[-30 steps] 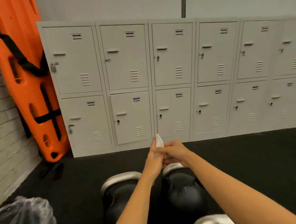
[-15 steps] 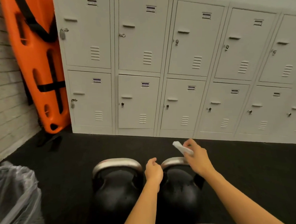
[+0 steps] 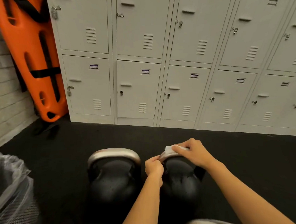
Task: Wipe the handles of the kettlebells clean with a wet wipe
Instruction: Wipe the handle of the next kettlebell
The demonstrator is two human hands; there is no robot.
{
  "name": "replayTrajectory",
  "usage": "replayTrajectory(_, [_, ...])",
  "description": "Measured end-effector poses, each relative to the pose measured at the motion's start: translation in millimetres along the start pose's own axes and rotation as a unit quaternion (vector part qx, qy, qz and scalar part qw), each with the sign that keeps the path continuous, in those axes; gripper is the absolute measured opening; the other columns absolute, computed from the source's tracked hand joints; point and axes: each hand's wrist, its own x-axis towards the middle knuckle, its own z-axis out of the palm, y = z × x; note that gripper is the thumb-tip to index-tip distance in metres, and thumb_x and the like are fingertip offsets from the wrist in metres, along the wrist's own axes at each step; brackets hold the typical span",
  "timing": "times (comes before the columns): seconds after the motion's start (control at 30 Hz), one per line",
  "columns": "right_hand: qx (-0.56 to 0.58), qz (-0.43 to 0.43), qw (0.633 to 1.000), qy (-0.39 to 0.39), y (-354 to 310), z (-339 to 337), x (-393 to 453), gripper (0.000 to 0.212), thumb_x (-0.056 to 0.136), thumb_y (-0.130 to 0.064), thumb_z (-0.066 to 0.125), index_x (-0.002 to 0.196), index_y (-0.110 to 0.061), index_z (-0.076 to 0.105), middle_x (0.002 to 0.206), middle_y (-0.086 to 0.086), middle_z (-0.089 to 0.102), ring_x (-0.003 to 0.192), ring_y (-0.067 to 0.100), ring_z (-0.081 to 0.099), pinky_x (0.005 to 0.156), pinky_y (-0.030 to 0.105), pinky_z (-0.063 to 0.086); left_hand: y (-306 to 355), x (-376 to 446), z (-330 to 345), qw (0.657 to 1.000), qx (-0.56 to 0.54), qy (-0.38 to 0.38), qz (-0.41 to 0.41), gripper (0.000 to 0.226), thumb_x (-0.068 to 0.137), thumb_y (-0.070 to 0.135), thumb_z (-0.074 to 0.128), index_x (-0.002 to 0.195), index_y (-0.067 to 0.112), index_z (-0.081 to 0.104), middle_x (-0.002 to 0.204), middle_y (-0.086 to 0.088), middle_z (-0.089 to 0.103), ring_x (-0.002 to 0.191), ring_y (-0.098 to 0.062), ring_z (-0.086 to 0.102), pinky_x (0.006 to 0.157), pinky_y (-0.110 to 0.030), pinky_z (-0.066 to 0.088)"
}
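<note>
Two black kettlebells with silver handles stand side by side on the dark floor. The left kettlebell (image 3: 113, 178) is untouched, its handle (image 3: 112, 154) fully in view. On the right kettlebell (image 3: 180, 181), my right hand (image 3: 194, 153) presses a folded white wet wipe (image 3: 170, 148) onto the top of the handle, covering most of it. My left hand (image 3: 153, 167) pinches the left end of that same handle (image 3: 162, 157). A third silver handle (image 3: 205, 223) peeks in at the bottom edge.
A row of grey lockers (image 3: 176, 69) stands behind the kettlebells. An orange rescue board (image 3: 32, 54) leans in the left corner against a brick wall (image 3: 4, 93). A mesh bin lined with clear plastic (image 3: 10, 192) sits at the lower left.
My right hand brought the wipe down from mid-air onto the right kettlebell's handle. My left hand moved onto the handle's left end. The camera tilted further down.
</note>
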Motion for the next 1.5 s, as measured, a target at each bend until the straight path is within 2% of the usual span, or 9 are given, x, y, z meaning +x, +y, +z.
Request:
replayTrajectory(0.17, [-0.114,-0.022,0.991,-0.064,-14,22,11,0.026,0.094,-0.041,0.056,0.116,-0.036,0.070,0.117,-0.009,0.069,0.101,0.010,0.063,0.090,0.028,0.049,-1,-2,-4,1.000,0.014,-0.017,0.003,0.029,0.093,0.010,0.046,0.107,0.014,0.071,0.105,-0.010,0.069,0.097,-0.025,0.063,0.079,-0.033,0.051])
replayTrajectory(0.3, [-0.101,-0.031,0.990,-0.097,-12,21,10,0.018,0.089,-0.038,0.061,0.098,-0.032,0.075,0.123,-0.018,0.065,0.100,0.009,0.064,0.096,0.033,0.051,4,-1,-9,0.999,0.010,-0.045,-0.001,0.028,0.094,0.010,0.047,0.103,0.016,0.073,0.101,-0.008,0.070,0.094,-0.024,0.064,0.072,-0.030,0.051])
replayTrajectory(0.37, [-0.024,-0.005,0.996,-0.081,-12,14,9,0.012,0.082,-0.026,0.065,0.083,-0.033,0.074,0.115,-0.014,0.070,0.091,0.013,0.067,0.089,0.038,0.055,8,-3,-10,0.999,0.003,-0.049,-0.005,0.027,0.095,0.010,0.047,0.102,0.017,0.072,0.102,-0.007,0.070,0.091,-0.022,0.063,0.062,-0.027,0.047])
replayTrajectory(0.5, [-0.056,-0.009,0.997,-0.051,-14,18,15,0.023,0.081,-0.027,0.064,0.100,-0.025,0.076,0.111,-0.006,0.072,0.077,0.007,0.063,0.072,0.022,0.051,11,-4,-12,0.998,0.029,-0.058,0.006,0.028,0.095,0.008,0.044,0.095,0.017,0.071,0.098,-0.006,0.068,0.085,-0.018,0.059,0.060,-0.026,0.044])
replayTrajectory(0.7, [-0.158,-0.072,0.977,-0.121,-11,30,13,0.018,0.085,-0.033,0.062,0.092,-0.028,0.078,0.132,-0.019,0.059,0.112,0.007,0.056,0.101,0.029,0.044,13,0,-17,0.990,0.093,-0.101,0.014,0.029,0.094,0.008,0.044,0.097,0.015,0.072,0.100,-0.009,0.070,0.089,-0.020,0.061,0.070,-0.028,0.047])
replayTrajectory(0.87, [-0.099,-0.031,0.992,-0.068,-1,20,16,0.020,0.085,-0.036,0.062,0.101,-0.031,0.074,0.118,-0.010,0.070,0.085,0.008,0.065,0.085,0.027,0.054,14,1,-18,0.987,0.120,-0.105,0.034,0.026,0.095,0.009,0.047,0.103,0.020,0.070,0.100,-0.003,0.066,0.088,-0.014,0.057,0.062,-0.023,0.041])
replayTrajectory(1.03, [-0.177,-0.070,0.980,-0.056,-15,35,11,0.037,0.093,-0.056,0.047,0.106,-0.032,0.073,0.114,-0.011,0.069,0.097,0.008,0.063,0.086,0.022,0.048,9,4,-18,0.985,0.127,-0.112,0.041,0.022,0.096,0.020,0.049,0.104,0.021,0.070,0.103,-0.003,0.068,0.094,-0.016,0.060,0.069,-0.025,0.044])
replayTrajectory(1.3, [-0.063,0.001,0.998,0.026,-5,18,16,0.029,0.089,-0.038,0.057,0.081,-0.019,0.077,0.078,0.009,0.073,0.076,0.031,0.066,0.071,0.044,0.054,6,6,-13,0.986,0.135,-0.091,0.044,0.038,0.095,0.007,0.040,0.119,0.019,0.065,0.114,-0.006,0.066,0.102,-0.021,0.060,0.081,-0.030,0.048])
replayTrajectory(1.5, [-0.208,-0.005,0.978,0.012,-18,40,19,0.032,0.097,-0.041,0.045,0.111,-0.029,0.070,0.099,-0.001,0.072,0.081,0.014,0.061,0.069,0.029,0.049,9,0,-13,0.984,0.144,-0.092,0.044,0.032,0.097,0.010,0.042,0.115,0.018,0.066,0.108,-0.002,0.066,0.097,-0.017,0.058,0.076,-0.028,0.043])
